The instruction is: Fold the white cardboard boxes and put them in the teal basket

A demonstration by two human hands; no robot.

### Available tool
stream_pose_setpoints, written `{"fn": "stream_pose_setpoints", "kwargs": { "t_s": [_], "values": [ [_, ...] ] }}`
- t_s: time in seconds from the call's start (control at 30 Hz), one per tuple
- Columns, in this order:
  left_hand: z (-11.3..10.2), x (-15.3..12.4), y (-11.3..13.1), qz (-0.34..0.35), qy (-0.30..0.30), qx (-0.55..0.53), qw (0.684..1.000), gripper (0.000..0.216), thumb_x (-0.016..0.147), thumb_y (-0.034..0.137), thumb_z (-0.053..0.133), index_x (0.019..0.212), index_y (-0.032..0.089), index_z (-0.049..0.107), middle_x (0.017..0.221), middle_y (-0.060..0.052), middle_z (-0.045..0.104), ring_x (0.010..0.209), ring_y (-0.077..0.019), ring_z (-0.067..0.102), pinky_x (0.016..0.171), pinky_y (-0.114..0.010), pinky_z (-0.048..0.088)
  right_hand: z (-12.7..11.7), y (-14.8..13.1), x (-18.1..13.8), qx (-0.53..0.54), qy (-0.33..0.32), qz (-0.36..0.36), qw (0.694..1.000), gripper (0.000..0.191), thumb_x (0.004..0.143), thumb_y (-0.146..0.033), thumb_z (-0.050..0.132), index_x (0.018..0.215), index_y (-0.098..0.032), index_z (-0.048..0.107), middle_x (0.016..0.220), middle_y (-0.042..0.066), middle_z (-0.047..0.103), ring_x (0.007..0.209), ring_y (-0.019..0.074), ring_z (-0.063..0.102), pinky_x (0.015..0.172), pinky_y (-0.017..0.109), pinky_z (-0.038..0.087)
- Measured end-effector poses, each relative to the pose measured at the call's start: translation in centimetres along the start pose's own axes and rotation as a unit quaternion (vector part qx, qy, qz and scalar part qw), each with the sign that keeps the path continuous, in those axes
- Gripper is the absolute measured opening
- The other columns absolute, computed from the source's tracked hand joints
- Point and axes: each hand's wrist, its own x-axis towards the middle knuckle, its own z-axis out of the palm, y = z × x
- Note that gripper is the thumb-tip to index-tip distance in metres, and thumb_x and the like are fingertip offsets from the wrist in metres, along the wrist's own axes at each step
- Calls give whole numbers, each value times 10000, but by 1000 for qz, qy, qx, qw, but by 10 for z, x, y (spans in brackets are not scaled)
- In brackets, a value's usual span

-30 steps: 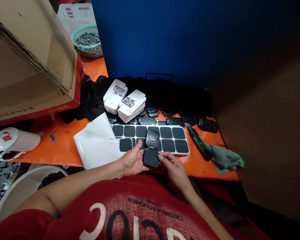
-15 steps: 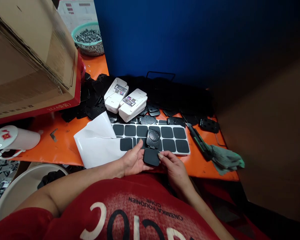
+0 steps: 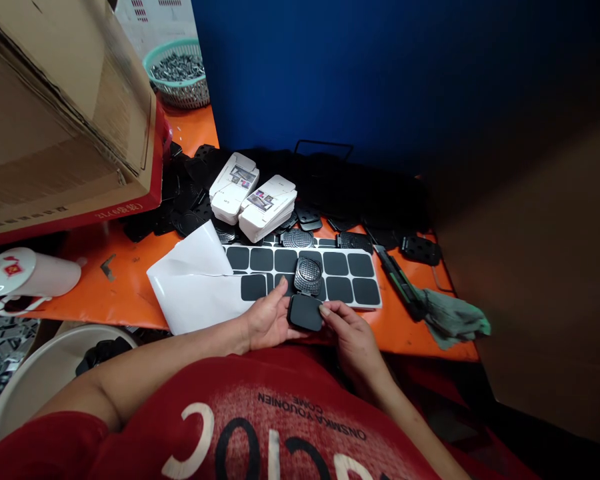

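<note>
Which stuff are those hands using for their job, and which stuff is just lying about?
Probably in the job:
black hinged piece, held by the left hand and right hand
sheet of dark squares just beyond it
peeled-back white paper

Seemingly just lying about:
white lidded mug
knife
grey-green cloth
cardboard box
stacked white cards, though I'm unsure

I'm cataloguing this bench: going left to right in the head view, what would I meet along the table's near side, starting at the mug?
White mug → white paper → left hand → black hinged piece → right hand → green-and-black cutter → grey-green cloth.
</note>
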Motion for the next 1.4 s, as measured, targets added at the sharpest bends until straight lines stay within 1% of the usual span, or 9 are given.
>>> {"fn": "stream_pose_setpoints", "kwargs": {
  "t_s": [0.07,0.23,0.4,0.63,0.83,1.0,1.13,1.23,1.4],
  "values": [
    [0,0,0,-2,6,0,1000,729,935,656,247,1145,64,618,1143,-215,658,1118,-297,599,1007,-487,406,0,0,0,1,-1,1,1000,304,669,-444,815,737,-207,637,616,-39,553,529,111,489,522,240,428],
    [-2,1,-1,4,-8,-7,1000,714,920,670,289,1148,83,624,1129,-202,668,1113,-302,599,1005,-496,407,1,1,0,-5,1,-3,1000,318,654,-453,823,728,-208,634,616,-34,567,532,122,498,522,250,428],
    [-2,1,-1,3,-11,-7,1000,709,927,661,280,1158,83,619,1128,-199,669,1112,-297,599,1011,-491,401,2,1,0,-13,3,-10,1000,308,665,-457,816,747,-217,641,631,-33,581,557,132,510,544,255,428],
    [3,-1,1,-5,11,-2,1000,737,942,651,215,1125,68,628,1125,-200,669,1127,-296,589,1009,-476,401,1,2,1,-33,10,-22,999,335,651,-477,822,760,-215,644,651,-24,599,597,141,517,571,260,433],
    [0,0,1,-7,3,9,1000,735,927,673,241,1152,88,623,1152,-191,658,1134,-296,578,1011,-471,393,6,-2,-1,-58,20,-44,997,361,632,-507,820,730,-211,638,643,-34,577,578,126,485,545,245,411],
    [-1,0,1,-5,4,20,1000,720,928,670,247,1147,102,631,1184,-180,646,1140,-293,572,1016,-471,381,7,-1,-2,-95,27,-68,993,375,664,-535,783,747,-206,625,658,-28,567,580,127,474,528,236,408],
    [2,-1,1,-3,20,25,999,681,956,622,235,1136,98,631,1228,-179,624,1146,-290,570,1023,-482,377,6,-1,-3,-141,31,-95,985,382,694,-549,748,761,-195,619,673,-16,565,601,138,477,528,233,404],
    [4,-1,1,2,27,18,999,622,972,581,268,1137,99,625,1258,-177,607,1140,-284,577,1020,-488,385,5,-1,-3,-177,29,-112,977,363,731,-537,714,766,-190,614,668,-15,560,596,136,471,521,227,396],
    [2,0,-1,14,40,7,999,439,992,446,366,1083,106,629,1220,-164,626,1085,-266,608,1006,-493,409,4,0,-3,-225,24,-141,964,301,801,-491,649,789,-193,602,693,-11,566,621,142,490,541,226,404]
  ]
}}
